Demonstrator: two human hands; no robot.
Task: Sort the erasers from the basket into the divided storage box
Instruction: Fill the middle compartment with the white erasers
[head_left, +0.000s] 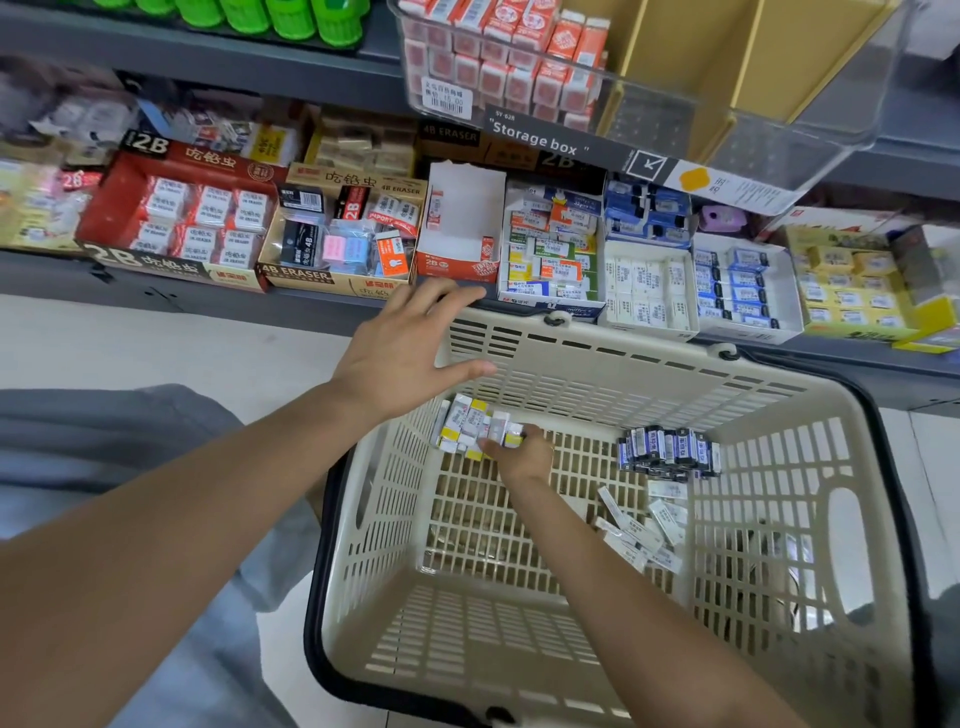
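Note:
A beige plastic basket (613, 364) sits on the floor below me. In its far left corner lies a cluster of white and yellow erasers (470, 423); my right hand (519, 454) reaches down and grips some of them. My left hand (410, 345) hovers open, fingers spread, over the basket's far left rim. Dark blue erasers (667, 449) are bunched at the far right of the basket floor, and white erasers (641, 527) lie loose nearer me. The clear divided storage box (769, 119) stands on the upper shelf, its left compartment full of orange and white erasers (498, 57).
The lower shelf (322, 306) carries many open eraser cartons: red 2B boxes (176, 218), a 4B carton (337, 234), blue and yellow packs (743, 286). Green items (291, 15) line the top shelf. The storage box's two right compartments show yellow dividers (753, 57).

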